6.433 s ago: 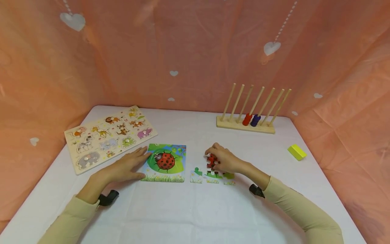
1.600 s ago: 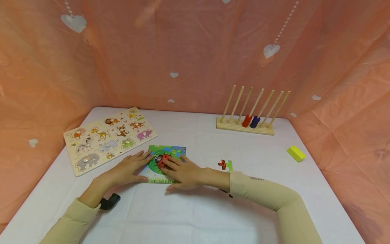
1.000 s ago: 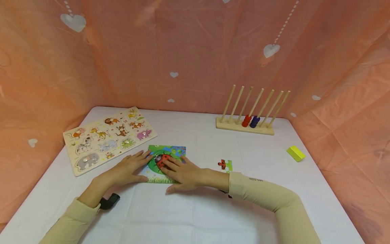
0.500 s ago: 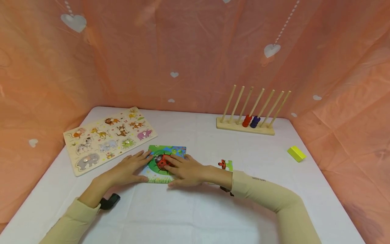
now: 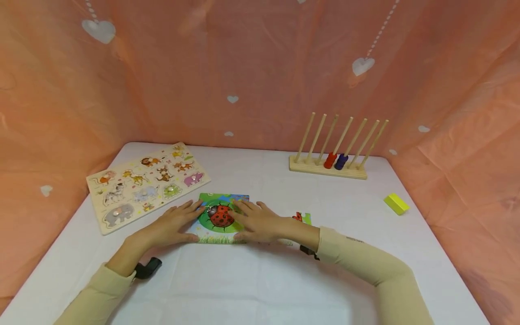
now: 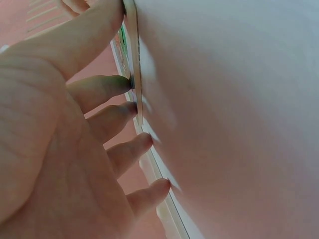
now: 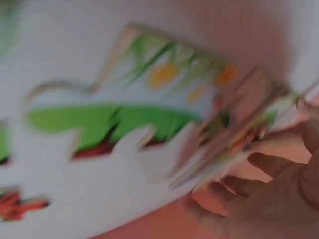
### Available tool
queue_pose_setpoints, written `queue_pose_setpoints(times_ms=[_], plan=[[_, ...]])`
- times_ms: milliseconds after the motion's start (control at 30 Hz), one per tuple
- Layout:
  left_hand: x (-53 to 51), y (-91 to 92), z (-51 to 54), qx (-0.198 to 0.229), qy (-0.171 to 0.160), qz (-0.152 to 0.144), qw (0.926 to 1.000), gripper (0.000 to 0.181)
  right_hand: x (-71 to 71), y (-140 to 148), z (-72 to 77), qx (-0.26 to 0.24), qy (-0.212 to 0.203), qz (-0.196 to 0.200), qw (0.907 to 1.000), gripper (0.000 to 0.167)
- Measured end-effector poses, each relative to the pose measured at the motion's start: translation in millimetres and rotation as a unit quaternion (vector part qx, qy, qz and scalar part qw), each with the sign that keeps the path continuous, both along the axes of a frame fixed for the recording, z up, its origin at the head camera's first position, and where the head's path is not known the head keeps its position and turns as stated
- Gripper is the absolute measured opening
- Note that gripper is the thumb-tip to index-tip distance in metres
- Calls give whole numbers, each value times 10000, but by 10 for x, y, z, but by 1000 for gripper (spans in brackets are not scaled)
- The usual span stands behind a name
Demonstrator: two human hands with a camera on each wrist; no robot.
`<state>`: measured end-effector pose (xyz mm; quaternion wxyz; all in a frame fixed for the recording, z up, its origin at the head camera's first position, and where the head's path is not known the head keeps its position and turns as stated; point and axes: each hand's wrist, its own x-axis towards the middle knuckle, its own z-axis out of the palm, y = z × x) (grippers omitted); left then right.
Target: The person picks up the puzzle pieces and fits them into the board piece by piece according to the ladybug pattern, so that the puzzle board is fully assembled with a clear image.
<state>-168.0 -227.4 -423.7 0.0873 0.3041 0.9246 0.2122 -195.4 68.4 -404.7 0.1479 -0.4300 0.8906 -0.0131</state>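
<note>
A square ladybug puzzle picture [image 5: 220, 215] lies flat on the white table. My left hand [image 5: 168, 225] rests at its left edge, fingers spread; in the left wrist view its fingertips touch or lie close to the thin board edge [image 6: 135, 55]. Over the right edge lies my right hand [image 5: 260, 222], fingers extended, holding nothing. Right of the picture, loose jigsaw pieces [image 5: 302, 217] are mostly covered by the right hand and forearm. A blurred grass-and-flower piece [image 7: 144, 94] shows in the right wrist view, with a bit of red ladybug piece [image 7: 15, 205] below it.
A wooden animal peg puzzle [image 5: 148, 180] lies at the back left. Behind the right hand stands a wooden rack of upright pegs [image 5: 328, 168], with red and purple pieces on two pegs. A yellow block [image 5: 396, 204] sits near the right table edge.
Earlier my right hand was on the loose pieces; it then went over the ladybug picture. In the last half second it has slid right, uncovering more of the ladybug. The left hand stays put.
</note>
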Motion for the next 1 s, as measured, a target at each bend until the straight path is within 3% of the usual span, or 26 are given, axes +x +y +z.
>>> queue_pose_setpoints(times_ms=[233, 367, 633, 1000], plan=[[-17, 31, 2, -40, -15, 3, 10000, 83, -177, 675, 138, -901, -28, -705, 9934, 44], [-13, 21, -1, -48, 21, 5, 10000, 83, -196, 1003, 133, -1038, -179, -1073, 9886, 32], [-7, 15, 2, -37, 27, -6, 10000, 82, -169, 1363, 66, -1137, -523, -1404, 9822, 44], [-1, 27, 12, -50, -73, 16, 10000, 83, -149, 1493, 14, -1511, -576, -1448, 9762, 44]])
